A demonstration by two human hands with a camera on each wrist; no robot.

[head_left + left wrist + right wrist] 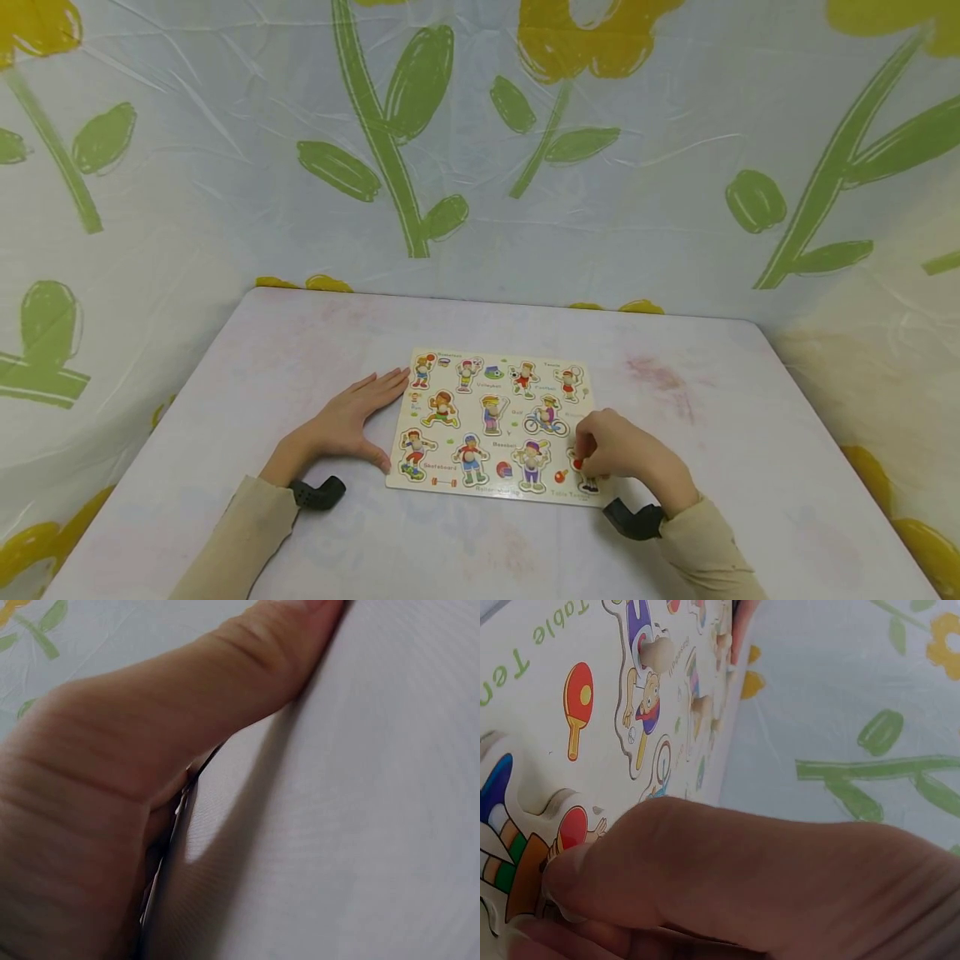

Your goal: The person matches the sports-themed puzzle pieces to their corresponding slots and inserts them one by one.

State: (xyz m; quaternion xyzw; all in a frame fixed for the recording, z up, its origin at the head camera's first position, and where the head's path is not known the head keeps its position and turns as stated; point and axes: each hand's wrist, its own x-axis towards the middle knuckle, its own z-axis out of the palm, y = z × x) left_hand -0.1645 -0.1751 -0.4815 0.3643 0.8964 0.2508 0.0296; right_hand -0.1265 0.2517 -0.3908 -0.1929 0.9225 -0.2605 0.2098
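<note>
A wooden knob puzzle board point(467, 423) with sports figures lies on the table. At its lower right corner my right hand point(622, 446) pinches the table tennis figure piece point(589, 483) between thumb and fingers. In the right wrist view, the piece point(526, 874) shows a red paddle and striped socks, and an edge of the board's recess shows beside it. The fingers hide the piece's knob. On the opposite side, my left hand point(347, 421) has its fingers extended, with fingertips and thumb at the board's left edge. Its thumb point(187, 697) fills much of the left wrist view.
Other figure pieces sit in the board, among them the baseball piece point(532, 465), the roller skating piece point(470, 460) and the bicycle piece point(547, 417). A pale table point(465, 550) lies beneath, with a flower-printed sheet point(637, 192) behind it. Each wrist wears a black camera mount point(318, 493).
</note>
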